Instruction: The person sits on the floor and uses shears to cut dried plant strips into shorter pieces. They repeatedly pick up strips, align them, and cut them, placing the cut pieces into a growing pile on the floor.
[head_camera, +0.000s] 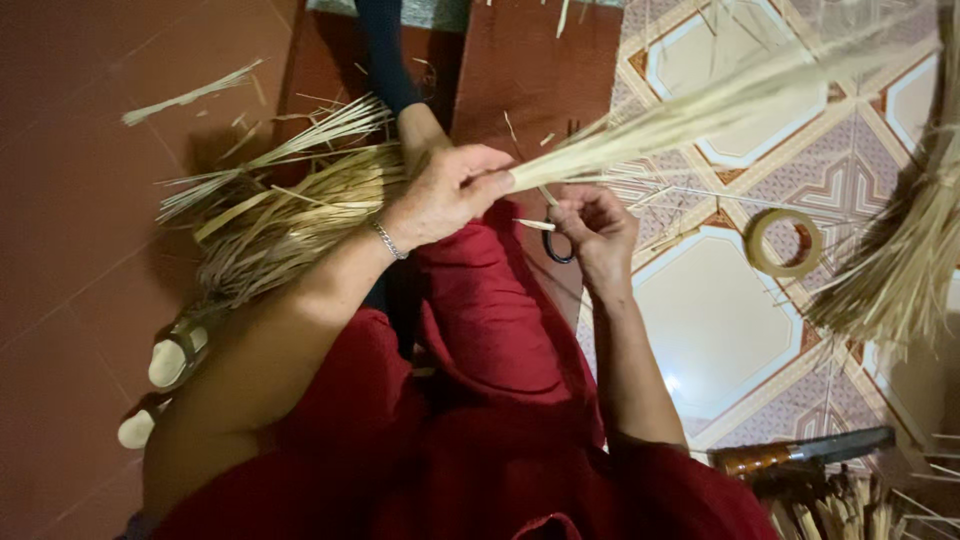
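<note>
- While the person sits on the floor in a red garment (480, 330), the left hand (450, 195) is closed around the gathered end of a long bundle of pale straw (720, 100), which runs up and to the right, away from the body.
- Right hand (595, 230), just right of the left, is curled with fingers through the dark handles of scissors (556, 245); whether the blades are apart cannot be told.
- Judged progress: a loose heap of dry straw (280, 205) lies to the left on the red floor tiles (70, 300), seemingly unsorted, while the bundle in hand looks gathered but not yet bound or trimmed.
- A roll of tape (783, 242) rests untouched on the patterned tiles (720, 320) to the right, apart from both hands.
- Further straw hangs at the right edge (900, 270); a wooden-handled tool (800, 452) lies near right.
</note>
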